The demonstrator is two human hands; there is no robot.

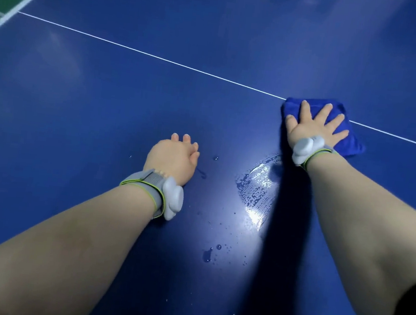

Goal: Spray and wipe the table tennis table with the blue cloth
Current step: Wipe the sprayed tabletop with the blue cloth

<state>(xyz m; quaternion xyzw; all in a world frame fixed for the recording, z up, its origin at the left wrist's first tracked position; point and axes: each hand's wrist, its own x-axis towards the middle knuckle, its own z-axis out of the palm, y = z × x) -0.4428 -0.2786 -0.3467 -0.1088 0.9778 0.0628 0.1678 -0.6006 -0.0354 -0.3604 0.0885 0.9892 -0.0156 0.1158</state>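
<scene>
Now your right hand (311,129), fingers spread wide, presses the folded blue cloth (349,143) flat, likely for even pressure; your left hand (173,157), fingers relaxed and empty, braces on the glossy blue surface (131,96).

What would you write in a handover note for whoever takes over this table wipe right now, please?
Right hand: flat, fingers spread, pressing the folded blue cloth onto the table tennis table, over the white centre line.
Left hand: rests on the table, holding nothing.
Spray bottle: not in view.
Done: spray is on the surface; a wet patch lies between the hands, with droplets nearer the person.
Left: wipe the wet patch and droplets, then probably the rest of the surface.
</scene>
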